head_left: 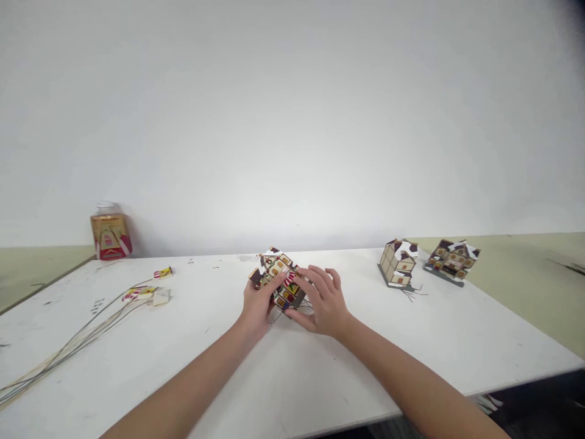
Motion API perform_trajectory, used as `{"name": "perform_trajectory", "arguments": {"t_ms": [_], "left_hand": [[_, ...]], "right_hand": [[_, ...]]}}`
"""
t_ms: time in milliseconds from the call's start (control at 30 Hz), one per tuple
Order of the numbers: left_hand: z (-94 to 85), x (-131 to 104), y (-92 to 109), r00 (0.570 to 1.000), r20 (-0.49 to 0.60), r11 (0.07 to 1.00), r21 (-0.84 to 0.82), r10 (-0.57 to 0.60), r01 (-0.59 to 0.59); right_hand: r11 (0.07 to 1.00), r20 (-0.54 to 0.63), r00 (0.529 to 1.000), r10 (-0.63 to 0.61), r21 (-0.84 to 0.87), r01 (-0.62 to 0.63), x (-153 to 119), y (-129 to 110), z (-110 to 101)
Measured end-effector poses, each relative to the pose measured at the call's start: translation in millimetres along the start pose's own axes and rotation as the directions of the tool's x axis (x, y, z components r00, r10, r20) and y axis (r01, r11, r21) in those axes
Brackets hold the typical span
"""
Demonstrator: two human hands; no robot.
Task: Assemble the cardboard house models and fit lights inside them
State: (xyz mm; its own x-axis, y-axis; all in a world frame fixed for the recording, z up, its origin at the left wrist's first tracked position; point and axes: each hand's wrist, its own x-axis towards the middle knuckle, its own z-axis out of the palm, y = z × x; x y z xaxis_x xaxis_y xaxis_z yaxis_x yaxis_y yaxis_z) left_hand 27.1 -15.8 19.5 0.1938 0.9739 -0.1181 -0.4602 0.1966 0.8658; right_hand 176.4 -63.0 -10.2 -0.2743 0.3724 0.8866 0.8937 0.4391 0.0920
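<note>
A small model house [278, 266] with cream walls, yellow windows and a dark, snow-patched roof is held tilted above the middle of the white table. My left hand [258, 305] wraps round its left side, with the thumb across the front. On the right side, my right hand [322, 300] has its fingertips at the red-and-white striped awning [290, 278] and its thumb near the lower edge. Thin wires show beneath the house, between my hands. The back of the house is hidden.
Two more model houses, a plain-sided one [397, 265] and a wider one [453, 261], stand at the right on dark bases. Striped-awning pieces [139, 292] and a smaller piece [163, 272] lie left, beside long thin strips [68, 349]. A labelled bottle [110, 233] stands at the back left.
</note>
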Motion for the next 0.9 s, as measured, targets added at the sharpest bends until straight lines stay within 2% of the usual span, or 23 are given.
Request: {"name": "perform_trajectory", "arguments": {"t_ms": [167, 300, 400, 467, 533, 633, 767, 900], "left_hand": [[-1.5, -4, 2, 0.988, 0.071, 0.985, -0.092, -0.14, 0.146], [-4.2, -3, 1, 0.96, 0.131, 0.956, -0.128, -0.248, 0.265], [-5.2, -2, 2, 0.956, 0.183, 0.959, -0.129, -0.228, 0.254], [-6.0, -3, 3, 0.956, 0.219, 0.967, -0.122, -0.196, 0.226], [-7.1, -4, 3, 0.953, 0.255, 0.975, -0.105, -0.162, 0.194], [-9.0, -6, 2, 0.942, 0.313, 0.984, -0.095, -0.117, 0.153], [-11.5, -4, 1, 0.91, 0.396, 0.981, -0.088, -0.122, 0.17], [-15.3, 3, 1, 0.891, 0.441, 0.988, -0.054, -0.105, 0.144]], "right_hand": [[0.992, 0.118, 0.986, -0.122, 0.042, 0.117, 0, 2, 1], [0.988, 0.106, 0.982, -0.155, 0.026, 0.153, 1, 7, 2], [0.994, 0.104, 0.989, -0.106, 0.033, 0.103, 1, 8, 2], [0.997, 0.103, 0.994, -0.033, 0.078, 0.025, 1, 9, 1], [0.98, 0.086, 0.993, 0.076, 0.18, -0.09, 2, 11, -1], [0.891, 0.07, 0.975, 0.21, 0.398, -0.221, 4, 17, -5], [0.777, 0.063, 0.962, 0.264, 0.577, -0.251, 6, 23, -10], [0.738, 0.075, 0.966, 0.249, 0.63, -0.24, 6, 25, -13]]}}
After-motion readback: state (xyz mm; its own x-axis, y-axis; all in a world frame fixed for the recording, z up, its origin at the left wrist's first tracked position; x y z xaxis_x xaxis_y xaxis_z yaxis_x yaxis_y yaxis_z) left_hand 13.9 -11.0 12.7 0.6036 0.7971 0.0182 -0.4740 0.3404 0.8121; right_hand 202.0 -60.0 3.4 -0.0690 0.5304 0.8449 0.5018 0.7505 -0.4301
